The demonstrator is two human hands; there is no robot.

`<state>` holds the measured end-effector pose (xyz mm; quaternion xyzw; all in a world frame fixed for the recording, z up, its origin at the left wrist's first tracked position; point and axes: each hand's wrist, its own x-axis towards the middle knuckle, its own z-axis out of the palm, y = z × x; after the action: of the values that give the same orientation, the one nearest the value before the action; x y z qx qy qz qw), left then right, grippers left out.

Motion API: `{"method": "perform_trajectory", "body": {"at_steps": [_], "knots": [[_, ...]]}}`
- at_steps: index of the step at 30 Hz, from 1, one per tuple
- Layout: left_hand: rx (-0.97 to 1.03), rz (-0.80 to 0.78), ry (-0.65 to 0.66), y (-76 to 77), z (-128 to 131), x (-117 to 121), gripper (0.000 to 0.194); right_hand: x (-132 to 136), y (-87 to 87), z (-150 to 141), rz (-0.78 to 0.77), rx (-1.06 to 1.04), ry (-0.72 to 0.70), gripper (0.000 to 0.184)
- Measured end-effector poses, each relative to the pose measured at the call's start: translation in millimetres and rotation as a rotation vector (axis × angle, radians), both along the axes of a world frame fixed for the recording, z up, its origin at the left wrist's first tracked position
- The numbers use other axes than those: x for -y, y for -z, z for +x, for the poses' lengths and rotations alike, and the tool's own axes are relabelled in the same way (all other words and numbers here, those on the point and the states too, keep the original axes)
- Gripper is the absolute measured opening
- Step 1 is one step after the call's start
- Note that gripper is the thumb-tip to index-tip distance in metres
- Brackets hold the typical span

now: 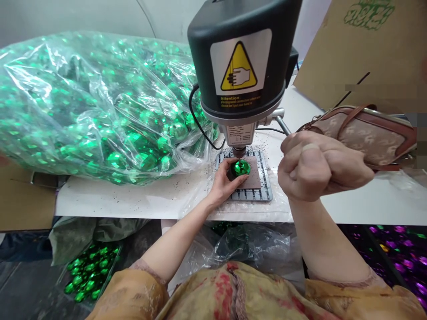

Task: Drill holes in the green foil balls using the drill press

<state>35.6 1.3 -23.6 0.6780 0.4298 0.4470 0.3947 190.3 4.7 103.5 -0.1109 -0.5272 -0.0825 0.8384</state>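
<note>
Nearest the camera, the right hand [316, 166] is clenching into a tight fist around the thin metal feed lever [282, 124] of the drill press [243, 58], knuckles turned up. Just beyond and lower, the left hand [225, 182] is lying on the white counter [133, 195], its fingers curling around a small round green ornament [241, 167] with a faceted, mirror-bright face. The ornament is sitting on a flat brownish pad [255, 178] laid over the ribbed grey metal base plate [263, 193], directly beneath the drill chuck [239, 152]. Fine dark grit is speckling the counter around the plate. The press head is rising above, smooth dark plastic bearing a yellow triangular warning label [239, 66]. To the left, a bulging clear plastic bag [83, 106] of glittering green ornaments is slumping on the counter. To the right, a patterned beige handbag [363, 135] with brown leather trim is lying before a sheet of cardboard [360, 49].
</note>
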Motion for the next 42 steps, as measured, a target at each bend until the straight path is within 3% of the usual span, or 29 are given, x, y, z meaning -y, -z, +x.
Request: {"method": "perform_trajectory", "body": {"at_steps": [2, 5, 8, 11, 13, 17, 19, 21, 24, 29, 32, 34, 37, 42], "knots": [[0.000, -0.006, -0.002, 0.1, 1, 0, 0.053, 7, -10.1, -1, -0.146, -0.009, 0.001, 0.054], [0.021, -0.010, -0.020, -2.9, 3, 0, 0.053, 15, -39.8, -6, -0.404, -0.040, -0.039, 0.055], [-0.011, 0.060, -0.112, -9.2, 3, 7, 0.049, 14, -66.9, -12, -0.402, -0.168, -0.082, 0.055], [-0.140, 0.249, -0.172, -9.6, -7, 31, 0.043, 5, -75.3, -12, -0.406, -0.193, -0.138, 0.059], [-0.244, 0.423, -0.065, -2.5, -21, 56, 0.041, 0, -73.2, -9, -0.365, -0.161, -0.158, 0.060], [-0.536, 0.729, 0.353, 19.7, -56, 107, 0.034, -2, -68.4, -6, -0.299, -0.117, -0.163, 0.056], [-0.656, 0.748, 0.493, 25.0, -71, 122, 0.033, -1, -67.8, -6, -0.361, -0.133, -0.159, 0.052], [-0.693, 0.745, 0.529, 22.0, -82, 125, 0.034, -1, -67.2, -5, -0.354, -0.139, -0.155, 0.049], [-0.699, 0.767, 0.365, 1.6, -88, 98, 0.027, -4, -65.3, -3, -0.252, -0.104, -0.165, 0.046], [-0.908, 0.514, -0.085, -48.1, -86, 4, 0.036, -9, -64.0, -4, -0.238, -0.152, -0.198, 0.041], [-0.979, 0.445, -0.293, -64.8, -83, -38, 0.033, -9, -63.9, -6, -0.227, -0.169, -0.185, 0.040], [-0.946, 0.461, -0.376, -68.7, -81, -50, 0.032, -9, -63.0, -6, -0.236, -0.170, -0.183, 0.041], [-0.951, 0.509, -0.396, -72.0, -75, -51, 0.036, -8, -60.8, -4, -0.243, -0.169, -0.176, 0.043], [-1.310, 0.510, -0.370, -87.4, -62, -37, 0.043, -2, -59.2, -1, -0.319, -0.108, -0.202, 0.042]]}}
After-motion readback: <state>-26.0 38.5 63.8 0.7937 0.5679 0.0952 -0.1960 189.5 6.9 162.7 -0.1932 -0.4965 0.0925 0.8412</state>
